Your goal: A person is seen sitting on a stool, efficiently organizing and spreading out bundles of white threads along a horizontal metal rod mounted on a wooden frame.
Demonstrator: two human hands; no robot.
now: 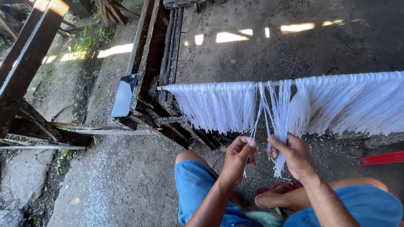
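At 12 o'clock: horizontal rod draped with white threads, floor open at 9. Left hand and right hand each pinch 1 hanging strand bundle below.

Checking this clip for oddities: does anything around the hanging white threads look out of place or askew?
One thing: a dark-screened phone leans tilted against the wooden frame by the bare ground. Otherwise the white threads hang evenly from the rod; the left hand and right hand pinch separate strands.
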